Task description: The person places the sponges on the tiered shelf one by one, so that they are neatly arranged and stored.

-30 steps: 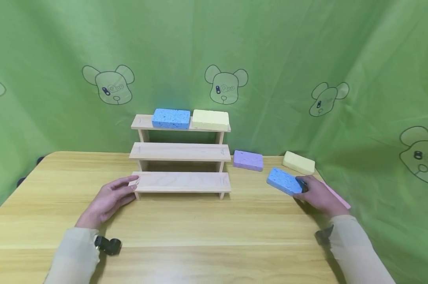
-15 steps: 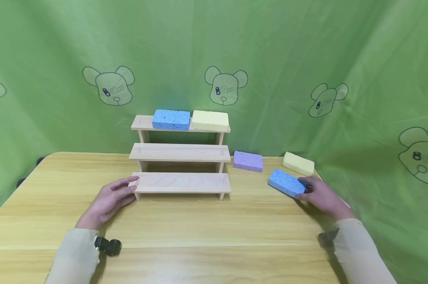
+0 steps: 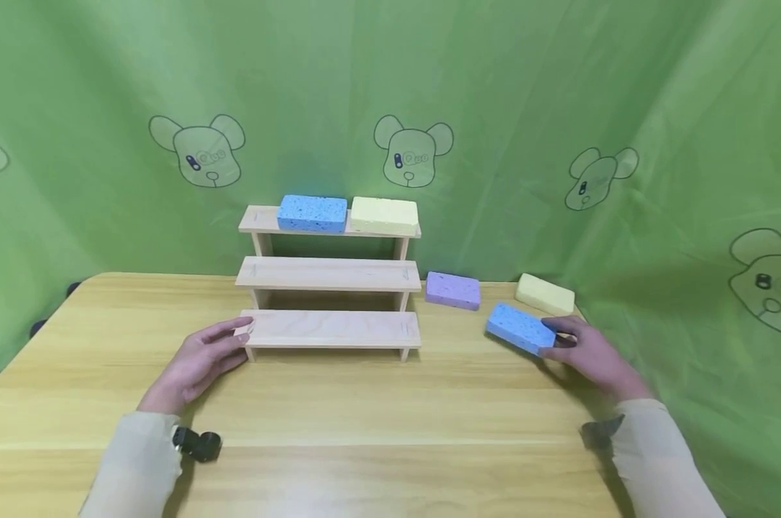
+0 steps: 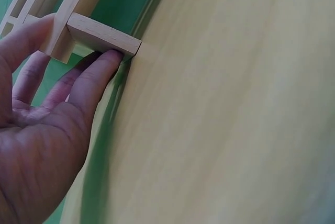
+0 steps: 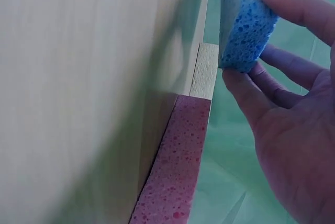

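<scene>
My right hand (image 3: 594, 356) pinches the right end of a speckled blue sponge (image 3: 518, 328) between thumb and fingers. In the right wrist view this blue sponge (image 5: 246, 22) is held up off the table, slightly tilted. At the left, my left hand (image 3: 196, 363) grips the left end of the lowest step of a three-tier wooden display shelf (image 3: 329, 327). Its fingertips press on the side leg (image 4: 102, 33) in the left wrist view. On the top tier sit another blue sponge (image 3: 312, 214) and a pale yellow sponge (image 3: 384, 216), side by side.
A purple sponge (image 3: 452, 291) lies right of the shelf, with a yellow sponge (image 3: 545, 294) at the table's far right corner. The pink sponge (image 5: 175, 156) is hidden behind my right hand in the head view. Green curtain (image 3: 494, 108) encloses the back and right.
My right hand has taken the blue sponge and raised it slightly off the table. My left hand stays on the shelf end.
</scene>
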`<action>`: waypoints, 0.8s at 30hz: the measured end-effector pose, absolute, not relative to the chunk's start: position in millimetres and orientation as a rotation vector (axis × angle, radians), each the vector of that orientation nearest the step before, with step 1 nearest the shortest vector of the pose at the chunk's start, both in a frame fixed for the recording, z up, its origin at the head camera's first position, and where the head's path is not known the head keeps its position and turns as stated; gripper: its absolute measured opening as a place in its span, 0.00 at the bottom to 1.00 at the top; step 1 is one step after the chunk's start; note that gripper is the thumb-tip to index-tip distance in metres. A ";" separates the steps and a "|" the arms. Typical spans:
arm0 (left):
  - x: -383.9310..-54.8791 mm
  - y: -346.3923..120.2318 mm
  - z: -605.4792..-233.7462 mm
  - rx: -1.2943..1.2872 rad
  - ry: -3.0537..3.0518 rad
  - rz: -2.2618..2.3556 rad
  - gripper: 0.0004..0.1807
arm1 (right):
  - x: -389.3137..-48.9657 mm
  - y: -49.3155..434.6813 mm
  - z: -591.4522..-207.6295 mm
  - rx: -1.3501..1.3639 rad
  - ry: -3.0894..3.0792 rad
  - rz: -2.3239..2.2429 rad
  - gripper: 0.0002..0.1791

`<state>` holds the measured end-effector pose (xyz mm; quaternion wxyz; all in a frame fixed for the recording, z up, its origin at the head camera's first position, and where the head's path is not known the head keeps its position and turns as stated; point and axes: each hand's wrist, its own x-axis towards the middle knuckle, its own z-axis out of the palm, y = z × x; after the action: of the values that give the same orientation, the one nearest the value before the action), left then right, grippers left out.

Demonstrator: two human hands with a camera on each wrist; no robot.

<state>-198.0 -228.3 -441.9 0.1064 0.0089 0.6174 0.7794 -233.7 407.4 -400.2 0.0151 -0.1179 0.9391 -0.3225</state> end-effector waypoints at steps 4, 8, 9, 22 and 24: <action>-197.7 -228.2 -439.1 0.011 1.814 2.290 0.31 | -231.5 407.7 -397.2 -0.367 2.922 -1.041 0.39; -196.5 -228.6 -436.4 0.022 1.822 2.279 0.31 | -228.1 404.9 -391.8 -0.364 2.920 -1.057 0.39; -196.5 -228.8 -436.0 0.029 1.823 2.277 0.31 | -227.5 403.8 -390.6 -0.364 2.921 -1.055 0.39; -195.4 -229.4 -437.4 0.037 1.772 2.300 0.30 | -224.4 388.9 -380.2 -0.399 2.896 -1.171 0.37; -195.4 -229.3 -437.1 0.033 1.768 2.305 0.30 | -224.5 386.6 -378.8 -0.408 2.902 -1.173 0.37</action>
<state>-195.4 -229.3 -437.1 0.1181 0.0113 0.6043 0.7878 -224.5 386.6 -378.8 -0.0073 -0.1291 0.9194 -0.3715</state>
